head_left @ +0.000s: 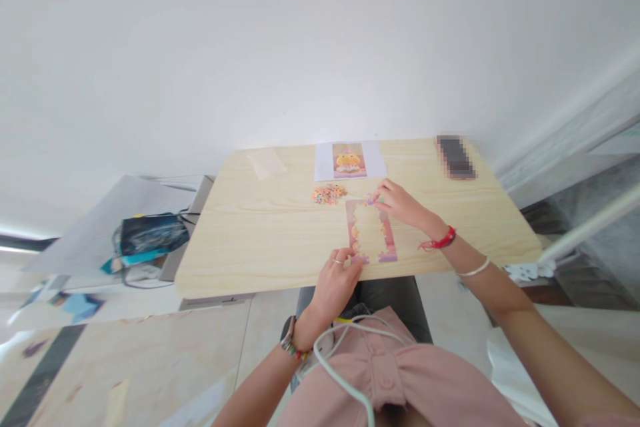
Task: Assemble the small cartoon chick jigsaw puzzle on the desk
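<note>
A jigsaw puzzle frame (371, 232) lies on the light wooden table (260, 233); only its pink and orange border is assembled, and the middle shows bare table. My left hand (336, 280) rests at the frame's near left corner, fingers curled against the edge. My right hand (399, 203) is at the frame's far right corner, fingertips pinched on a small puzzle piece (375, 199). A heap of loose puzzle pieces (329, 194) sits just left of the frame's far end. A reference picture (349, 161) of an orange figure lies beyond.
A dark phone (455, 157) lies at the table's far right. A clear plastic bag (267, 163) lies at the far left. Left of the table, a dark bag (153, 235) sits on a lower surface. A white cable (345, 373) crosses my lap.
</note>
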`<state>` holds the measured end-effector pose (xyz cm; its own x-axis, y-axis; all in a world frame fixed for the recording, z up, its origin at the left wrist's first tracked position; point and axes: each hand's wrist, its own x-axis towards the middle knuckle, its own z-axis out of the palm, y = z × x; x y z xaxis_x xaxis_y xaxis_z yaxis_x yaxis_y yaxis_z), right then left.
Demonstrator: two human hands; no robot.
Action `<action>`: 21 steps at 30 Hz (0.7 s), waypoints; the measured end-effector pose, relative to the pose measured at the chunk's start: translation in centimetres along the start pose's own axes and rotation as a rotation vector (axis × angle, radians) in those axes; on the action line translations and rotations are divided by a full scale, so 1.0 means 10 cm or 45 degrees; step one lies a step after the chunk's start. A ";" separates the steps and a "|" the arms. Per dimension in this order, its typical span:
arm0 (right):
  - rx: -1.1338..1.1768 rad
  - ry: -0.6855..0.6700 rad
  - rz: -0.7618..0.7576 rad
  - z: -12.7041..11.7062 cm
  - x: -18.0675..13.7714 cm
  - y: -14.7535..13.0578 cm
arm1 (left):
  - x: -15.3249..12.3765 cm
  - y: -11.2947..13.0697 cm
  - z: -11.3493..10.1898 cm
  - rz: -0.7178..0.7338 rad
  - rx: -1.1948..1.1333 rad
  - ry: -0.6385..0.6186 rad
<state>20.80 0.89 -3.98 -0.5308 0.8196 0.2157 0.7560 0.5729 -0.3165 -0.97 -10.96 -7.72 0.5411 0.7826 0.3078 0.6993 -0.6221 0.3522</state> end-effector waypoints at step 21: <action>-0.213 -0.175 -0.003 0.24 -0.77 -0.77 | 0.00 0.03 0.01 0.022 0.067 -0.055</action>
<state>18.18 -9.80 -5.38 -0.5714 0.8163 0.0850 0.8016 0.5773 -0.1555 -0.72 -11.10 -7.68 0.5723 0.7726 0.2749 0.7126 -0.6344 0.2996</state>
